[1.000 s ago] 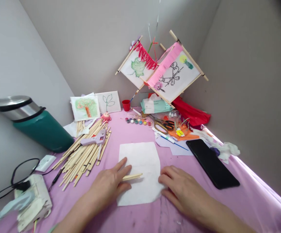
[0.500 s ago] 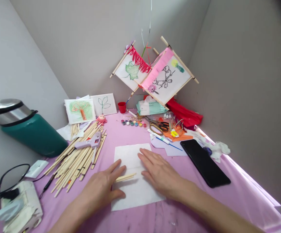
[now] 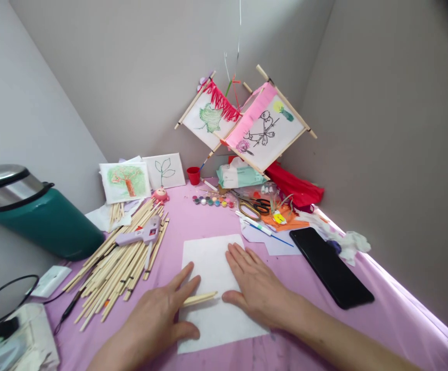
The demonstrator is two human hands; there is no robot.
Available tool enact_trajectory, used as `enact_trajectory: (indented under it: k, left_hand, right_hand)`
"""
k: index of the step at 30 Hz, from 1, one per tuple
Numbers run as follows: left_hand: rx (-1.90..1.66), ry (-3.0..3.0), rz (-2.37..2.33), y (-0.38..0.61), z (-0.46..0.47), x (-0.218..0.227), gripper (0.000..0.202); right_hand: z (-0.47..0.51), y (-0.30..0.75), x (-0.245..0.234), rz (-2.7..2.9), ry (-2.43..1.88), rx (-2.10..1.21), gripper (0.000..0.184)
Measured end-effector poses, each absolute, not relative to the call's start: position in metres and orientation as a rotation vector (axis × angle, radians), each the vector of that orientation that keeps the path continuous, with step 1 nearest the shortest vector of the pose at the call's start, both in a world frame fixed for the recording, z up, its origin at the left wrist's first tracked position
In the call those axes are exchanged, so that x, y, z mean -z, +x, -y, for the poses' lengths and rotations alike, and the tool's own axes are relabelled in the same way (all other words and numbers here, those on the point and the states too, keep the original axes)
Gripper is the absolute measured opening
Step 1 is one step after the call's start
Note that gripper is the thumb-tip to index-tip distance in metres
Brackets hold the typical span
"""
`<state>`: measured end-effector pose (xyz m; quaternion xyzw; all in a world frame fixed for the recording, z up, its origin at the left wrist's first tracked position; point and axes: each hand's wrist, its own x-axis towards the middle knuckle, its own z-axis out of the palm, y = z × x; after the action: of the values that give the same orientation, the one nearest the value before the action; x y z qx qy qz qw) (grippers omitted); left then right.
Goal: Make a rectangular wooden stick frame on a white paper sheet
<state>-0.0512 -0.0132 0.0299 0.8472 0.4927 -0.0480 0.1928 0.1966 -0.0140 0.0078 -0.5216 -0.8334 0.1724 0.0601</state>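
Note:
A white sheet of paper [image 3: 208, 330] lies flat on the purple cloth. My left hand [image 3: 164, 312] is over its left edge, index finger and thumb spread apart. Thin wooden sticks [image 3: 200, 298], pointed at the end, jut out from under the palm across the sheet, and a faint shadow shows below them. The fingers around the sticks are hidden by the back of the hand. On the paper's right side my right hand [image 3: 256, 283] rests flat with its fingers stretched out, pressing the sheet and holding nothing.
Left are a pile of wooden sticks [image 3: 111, 278], a glue gun [image 3: 144, 233], a green bottle [image 3: 49, 221] and a power strip [image 3: 30, 330]. Right lie a black phone [image 3: 332, 268], scissors [image 3: 250, 208] and a marker [image 3: 252, 222]. Decorated paper panels [image 3: 262, 126] hang at the back.
My right hand has shifted slightly along the sheet, its fingers now closer together. My left hand and the sticks keep nearly the same place on the paper. The view has tilted slightly.

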Motion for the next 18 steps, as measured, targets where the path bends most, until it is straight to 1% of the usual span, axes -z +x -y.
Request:
enact_trajectory:
  k: [3, 7, 10, 12, 14, 15, 18]
  left_hand:
    - [0.124, 2.364, -1.406, -0.052, 0.014, -0.029, 0.079]
    - [0.083, 2.357, -1.447, -0.055, 0.015, -0.023, 0.081]
    - [0.05, 2.36, -1.431, -0.058, 0.013, -0.019, 0.08]
    - [0.05, 2.357, -1.434, -0.058, 0.012, -0.017, 0.079]
    - [0.064, 2.357, -1.434, -0.059, 0.01, -0.016, 0.078]
    - [0.069, 2.358, -1.427, -0.06, 0.01, -0.014, 0.078]
    - [0.065, 2.355, -1.402, -0.063, 0.007, -0.008, 0.079]
  right_hand:
    - [0.011, 0.197, -0.003, 2.532, -1.525, -0.473, 0.078]
    - [0.011, 0.197, 0.0, 2.548, -1.474, -0.509, 0.081]
    - [0.014, 0.203, -0.006, 2.491, -1.503, -0.461, 0.073]
    - [0.016, 0.218, -0.014, 2.329, -1.616, -0.302, 0.059]
    - [0.02, 0.245, -0.02, 2.08, -1.8, -0.074, 0.044]
    - [0.022, 0.262, -0.022, 1.949, -1.898, 0.044, 0.041]
    - [0.034, 0.314, -0.018, 1.643, -2.197, 0.302, 0.048]
